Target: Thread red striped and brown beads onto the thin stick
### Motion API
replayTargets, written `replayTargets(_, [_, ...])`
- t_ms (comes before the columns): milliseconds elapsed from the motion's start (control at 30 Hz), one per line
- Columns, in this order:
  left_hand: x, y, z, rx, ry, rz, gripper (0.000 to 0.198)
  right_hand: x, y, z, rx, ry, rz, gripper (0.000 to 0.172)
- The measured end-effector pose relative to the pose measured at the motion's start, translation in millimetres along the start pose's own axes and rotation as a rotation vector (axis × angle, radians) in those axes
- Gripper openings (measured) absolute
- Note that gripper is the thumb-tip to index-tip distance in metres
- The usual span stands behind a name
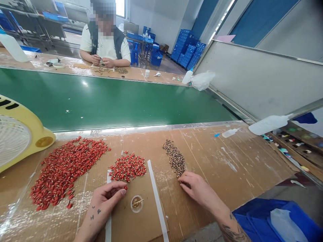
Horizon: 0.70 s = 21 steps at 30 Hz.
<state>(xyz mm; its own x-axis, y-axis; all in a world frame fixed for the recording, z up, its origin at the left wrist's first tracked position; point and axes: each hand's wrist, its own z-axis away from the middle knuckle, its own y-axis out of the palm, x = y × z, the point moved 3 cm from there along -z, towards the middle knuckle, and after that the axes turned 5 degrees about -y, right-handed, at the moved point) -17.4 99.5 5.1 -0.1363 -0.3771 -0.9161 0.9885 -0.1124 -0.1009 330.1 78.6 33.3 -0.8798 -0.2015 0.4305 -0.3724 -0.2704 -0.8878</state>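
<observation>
My left hand [107,198] is closed, with thumb and fingers pinching a small red piece [125,188]. In front of it lies a small heap of red pieces with pale tips [128,166], at the top of a cardboard sheet edged with white strips [153,188]. Right of the left hand, a small clear cup [136,204] on the sheet holds a little stick [137,202]. My right hand [195,188] has its fingertips drawn together at the near end of a pile of dark-and-gold beads [174,158]. What lies between those fingertips is too small to make out.
A larger red heap [65,171] spreads at left beside a yellow fan [27,137]. Beyond runs a green conveyor belt [126,101]; a co-worker [106,50] sits across it. White squeeze bottles [268,125] lie at right, above a blue bin [267,215].
</observation>
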Motion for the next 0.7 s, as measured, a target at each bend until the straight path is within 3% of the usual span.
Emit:
replayTargets(467, [-10.0, 0.6, 4.7, -0.019, -0.005, 0.025, 0.031, 2.5, 3.7, 4.5, -0.020, 0.016, 0.054, 0.024])
replayTargets(700, [-8.6, 2.0, 4.3, 0.011, 0.033, 0.050, 0.027, 4.2, 7.1, 0.9, -0.082, 0.060, 0.157, 0.016])
